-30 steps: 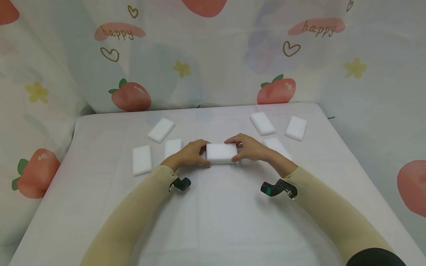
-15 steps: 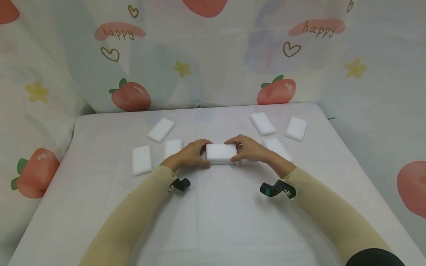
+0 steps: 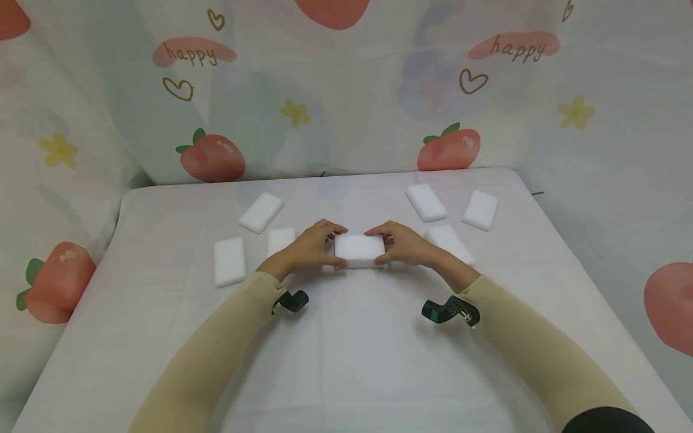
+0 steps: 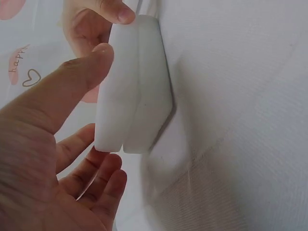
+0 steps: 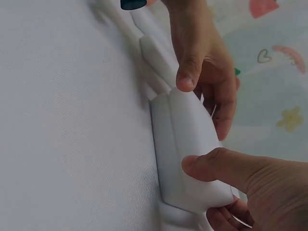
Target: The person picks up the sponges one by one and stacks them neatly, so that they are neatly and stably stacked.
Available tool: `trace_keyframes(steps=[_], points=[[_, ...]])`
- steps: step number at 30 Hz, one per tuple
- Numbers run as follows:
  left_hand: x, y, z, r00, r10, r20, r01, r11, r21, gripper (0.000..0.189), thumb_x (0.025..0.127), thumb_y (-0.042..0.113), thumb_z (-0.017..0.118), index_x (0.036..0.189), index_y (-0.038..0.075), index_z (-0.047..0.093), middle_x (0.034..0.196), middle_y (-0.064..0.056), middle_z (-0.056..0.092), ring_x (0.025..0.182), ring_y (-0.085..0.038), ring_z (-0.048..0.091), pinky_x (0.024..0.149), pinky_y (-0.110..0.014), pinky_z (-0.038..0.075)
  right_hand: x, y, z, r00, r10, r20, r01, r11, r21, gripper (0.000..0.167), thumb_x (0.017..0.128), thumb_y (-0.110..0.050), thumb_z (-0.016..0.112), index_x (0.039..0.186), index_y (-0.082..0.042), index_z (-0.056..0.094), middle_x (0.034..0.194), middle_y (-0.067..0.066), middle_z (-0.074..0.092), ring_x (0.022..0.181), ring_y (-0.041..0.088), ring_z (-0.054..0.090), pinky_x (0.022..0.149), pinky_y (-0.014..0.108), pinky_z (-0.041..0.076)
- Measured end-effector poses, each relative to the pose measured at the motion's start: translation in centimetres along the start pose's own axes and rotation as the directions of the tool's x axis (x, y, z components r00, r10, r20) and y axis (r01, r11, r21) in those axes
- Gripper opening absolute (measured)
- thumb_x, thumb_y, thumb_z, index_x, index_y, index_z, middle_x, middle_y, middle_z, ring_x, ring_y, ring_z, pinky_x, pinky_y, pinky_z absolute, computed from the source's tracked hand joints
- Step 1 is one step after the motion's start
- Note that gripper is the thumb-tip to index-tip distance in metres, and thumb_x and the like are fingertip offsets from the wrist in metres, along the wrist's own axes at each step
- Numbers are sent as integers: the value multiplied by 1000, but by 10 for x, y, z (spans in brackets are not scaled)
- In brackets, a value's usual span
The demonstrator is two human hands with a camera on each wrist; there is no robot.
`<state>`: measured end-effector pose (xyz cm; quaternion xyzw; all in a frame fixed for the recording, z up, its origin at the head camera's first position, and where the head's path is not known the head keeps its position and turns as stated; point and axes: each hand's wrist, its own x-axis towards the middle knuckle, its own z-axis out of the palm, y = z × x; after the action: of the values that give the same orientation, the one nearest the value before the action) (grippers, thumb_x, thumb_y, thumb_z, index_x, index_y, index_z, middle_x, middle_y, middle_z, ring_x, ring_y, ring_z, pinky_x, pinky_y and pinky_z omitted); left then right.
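Observation:
Two white sponge blocks lie flat, one on the other, at the middle of the table. The upper sponge (image 4: pixel 117 96) sits almost square on the lower sponge (image 4: pixel 149 91). My left hand (image 3: pixel 308 245) is at the left end of the stack, its thumb (image 5: pixel 186 79) at the upper sponge's front corner and its fingers around the end and back. At the other end, my right hand (image 3: pixel 408 243) grips the upper sponge, thumb (image 5: pixel 197 167) pressed on its front face and fingers behind. The right fingers are partly hidden by the sponge.
Left of the stack lie three single sponges, including the leftmost sponge (image 3: pixel 230 261) and a tilted sponge (image 3: pixel 261 212). On the right are three more, among them a far sponge (image 3: pixel 426 202) and a sponge (image 3: pixel 450 243) partly behind my right wrist. A white cloth covers the table (image 3: pixel 346 355).
My left thumb and forefinger have shifted slightly right and inward over the stack's left end. My right hand and the sponges hold their places.

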<state>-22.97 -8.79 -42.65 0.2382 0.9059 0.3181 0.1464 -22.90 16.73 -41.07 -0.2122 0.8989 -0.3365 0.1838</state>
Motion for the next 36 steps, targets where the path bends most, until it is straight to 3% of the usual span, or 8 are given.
trace_keyframes(steps=[22,31,36], points=[[-1,1,2,999,6,-46,-7,1000,-29,67,76,34,85,135,14,59,127,-7,53,120,-25,55,105,-40,46,-11,-2,-2,1000,11,-20,-10,998,69,68,81,-14,81,141,-6,52,137,21,47,129,41,49,106,48,45],[-1,0,3,999,4,-40,-5,999,-36,66,77,33,85,135,14,60,126,-6,53,120,-23,55,105,-39,45,-26,2,-9,998,-19,-55,23,998,59,64,82,-15,80,140,-4,53,140,20,50,128,38,52,107,48,43],[-1,1,2,999,0,-39,-2,999,-39,66,76,33,86,134,14,60,124,-6,54,119,-23,54,105,-39,45,-37,7,-17,994,6,-105,0,998,59,63,84,-17,77,141,-5,52,140,19,52,127,37,52,107,49,44]])
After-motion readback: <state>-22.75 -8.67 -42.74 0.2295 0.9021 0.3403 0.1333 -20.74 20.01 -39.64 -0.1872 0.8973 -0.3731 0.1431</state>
